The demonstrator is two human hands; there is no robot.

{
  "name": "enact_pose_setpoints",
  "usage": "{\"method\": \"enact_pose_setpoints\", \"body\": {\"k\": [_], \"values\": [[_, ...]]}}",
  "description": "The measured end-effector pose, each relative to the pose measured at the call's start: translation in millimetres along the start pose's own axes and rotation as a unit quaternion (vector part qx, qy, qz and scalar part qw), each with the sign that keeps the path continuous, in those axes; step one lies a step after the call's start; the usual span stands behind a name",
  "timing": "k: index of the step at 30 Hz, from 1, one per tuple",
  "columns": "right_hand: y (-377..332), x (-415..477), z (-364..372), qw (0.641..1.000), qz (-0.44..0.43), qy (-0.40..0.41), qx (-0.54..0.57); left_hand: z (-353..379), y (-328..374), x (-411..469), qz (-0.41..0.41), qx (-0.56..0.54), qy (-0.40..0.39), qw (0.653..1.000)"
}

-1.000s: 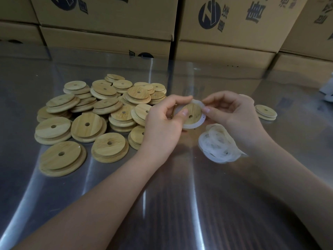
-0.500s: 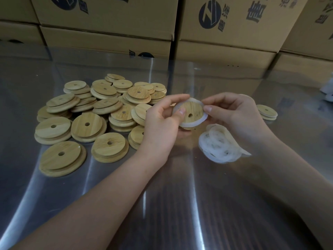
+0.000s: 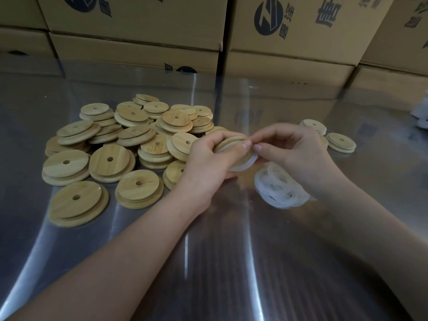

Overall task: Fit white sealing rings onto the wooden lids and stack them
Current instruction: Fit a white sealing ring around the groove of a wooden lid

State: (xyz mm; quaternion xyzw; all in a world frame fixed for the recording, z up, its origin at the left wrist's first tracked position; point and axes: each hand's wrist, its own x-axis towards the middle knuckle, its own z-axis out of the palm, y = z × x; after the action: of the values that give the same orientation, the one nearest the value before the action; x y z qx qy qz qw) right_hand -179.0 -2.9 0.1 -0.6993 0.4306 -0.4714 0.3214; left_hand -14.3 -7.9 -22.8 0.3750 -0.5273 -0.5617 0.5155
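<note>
Head view: 1 wooden lid point(image 3: 228, 142) was held tilted, nearly edge-on, over the middle of the bench point(image 3: 231, 262). It was gripped by the left hand point(image 3: 208, 158), fingers curled round its rim. 1 white sealing ring point(image 3: 246, 163) was seen partly seated, its lower-right arc hanging loose. The right hand point(image 3: 294, 154) was pinched narrow on the ring at the lid's upper edge, thumb tips almost touching.

The loose arc lay below and between both hands, nearer the right; that side is judged next to be pressed on.

Spare rings point(image 3: 280, 188) were piled just below the right hand. The lid heap point(image 3: 129, 140) was spread toward the left edge. 2 small lid stacks point(image 3: 340, 142) were set toward the right edge, the path there unobstructed. Cartons point(image 3: 139, 24) were lined along the far edge.
</note>
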Motion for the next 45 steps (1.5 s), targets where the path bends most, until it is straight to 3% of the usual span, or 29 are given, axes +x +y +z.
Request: {"method": "enact_pose_setpoints", "body": {"k": [17,24,33,42,45], "values": [[6.6,5.0,-0.5,0.996,0.02,0.069,0.049,3.5,7.2,-0.8,0.016,-0.062,0.032,0.997],[5.0,4.4,-1.0,0.997,-0.029,0.059,-0.029,1.4,6.6,-1.1,0.002,-0.083,0.01,0.996],[4.0,1.5,-4.3,0.992,-0.086,0.072,-0.053,-3.3,7.5,-1.3,0.004,-0.008,-0.044,0.999],[3.6,0.4,-1.3,0.977,-0.154,0.04,-0.141,0.9,4.2,-2.7,0.103,0.118,-0.022,0.987],[4.1,0.2,0.1,0.973,-0.176,0.036,-0.148,2.7,4.8,-4.4,0.115,0.114,-0.008,0.987]]}}
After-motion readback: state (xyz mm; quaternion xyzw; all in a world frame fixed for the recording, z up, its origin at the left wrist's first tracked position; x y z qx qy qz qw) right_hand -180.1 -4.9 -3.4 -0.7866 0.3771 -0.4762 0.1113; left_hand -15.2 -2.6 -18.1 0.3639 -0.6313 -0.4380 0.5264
